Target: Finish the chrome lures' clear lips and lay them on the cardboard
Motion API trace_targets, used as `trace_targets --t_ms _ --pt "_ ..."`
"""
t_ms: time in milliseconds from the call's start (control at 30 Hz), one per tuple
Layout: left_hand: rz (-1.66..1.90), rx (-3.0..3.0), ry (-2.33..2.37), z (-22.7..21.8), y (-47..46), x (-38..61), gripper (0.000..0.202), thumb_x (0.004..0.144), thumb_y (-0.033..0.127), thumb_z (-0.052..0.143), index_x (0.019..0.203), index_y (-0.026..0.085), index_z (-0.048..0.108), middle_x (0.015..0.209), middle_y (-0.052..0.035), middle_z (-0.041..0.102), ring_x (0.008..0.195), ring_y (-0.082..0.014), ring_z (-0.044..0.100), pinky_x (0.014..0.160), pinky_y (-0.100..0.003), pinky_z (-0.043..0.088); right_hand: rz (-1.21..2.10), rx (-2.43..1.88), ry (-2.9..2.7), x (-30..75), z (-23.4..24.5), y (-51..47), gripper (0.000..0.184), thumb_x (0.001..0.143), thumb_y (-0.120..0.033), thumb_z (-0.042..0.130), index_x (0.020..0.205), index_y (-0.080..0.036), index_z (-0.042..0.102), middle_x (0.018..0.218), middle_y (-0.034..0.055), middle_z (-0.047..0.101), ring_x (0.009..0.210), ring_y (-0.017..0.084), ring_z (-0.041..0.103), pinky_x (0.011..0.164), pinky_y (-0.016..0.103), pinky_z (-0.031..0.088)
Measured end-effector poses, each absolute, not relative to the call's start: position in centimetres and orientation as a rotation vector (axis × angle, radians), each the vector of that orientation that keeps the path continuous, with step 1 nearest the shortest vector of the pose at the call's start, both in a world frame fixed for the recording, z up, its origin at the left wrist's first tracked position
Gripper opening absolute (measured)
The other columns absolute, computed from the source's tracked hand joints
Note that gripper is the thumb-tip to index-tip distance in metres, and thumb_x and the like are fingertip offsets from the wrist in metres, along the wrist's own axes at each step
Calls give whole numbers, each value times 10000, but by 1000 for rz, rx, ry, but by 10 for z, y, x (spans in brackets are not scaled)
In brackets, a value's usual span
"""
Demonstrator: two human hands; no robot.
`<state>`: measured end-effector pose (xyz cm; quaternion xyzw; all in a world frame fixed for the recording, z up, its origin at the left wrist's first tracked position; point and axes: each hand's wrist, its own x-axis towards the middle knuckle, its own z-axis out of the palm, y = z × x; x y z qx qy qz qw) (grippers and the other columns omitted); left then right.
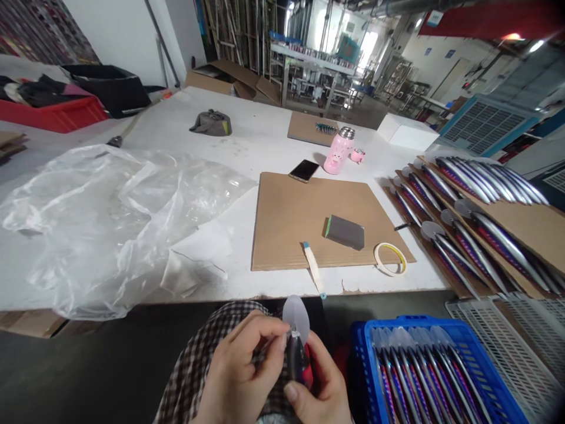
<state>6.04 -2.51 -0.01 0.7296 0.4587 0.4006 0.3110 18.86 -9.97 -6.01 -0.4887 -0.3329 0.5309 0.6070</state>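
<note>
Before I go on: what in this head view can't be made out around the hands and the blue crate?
- Piece held by both hands: only its pale rounded tip shows; left hand and right hand fingers cover its dark body.
- Both wrists: cut off by the bottom edge.
- Blue crate: near end cut off by the bottom edge, so its pieces cannot be counted.
- Phone screen: too small to read.
- Back shelves: blurred, glare.

a factory workshop: a long white worktable [247, 135] carries cardboard sheets [309, 218] and rows of identical metal pieces [477, 194], more fill a blue crate [424, 365], and behind stand metal racks [247, 29], cardboard boxes [229, 79] and a big cooling unit [485, 123].
</note>
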Motion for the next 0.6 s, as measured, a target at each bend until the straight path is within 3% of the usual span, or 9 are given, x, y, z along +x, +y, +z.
trace_targets --t_ms 200,600 --pt "1035 1937 1208 -1 -25 60 134 811 136 535 796 249 605 715 61 632 642 -88 622 606 -161 489 1194 -1140 -786 188 -63 -100 590 682 -433 775 1225 -296 591 1203 20 668 1126 239 604 1003 304 442" --pt "1030 1947 1195 0 -25 60 136 820 135 531 807 247 607 724 68 631 652 -78 621 619 -153 489 1171 -1163 -772 186 -59 -99 558 687 -449 770 1205 -331 600 1187 -20 677 1100 182 619 961 201 449"
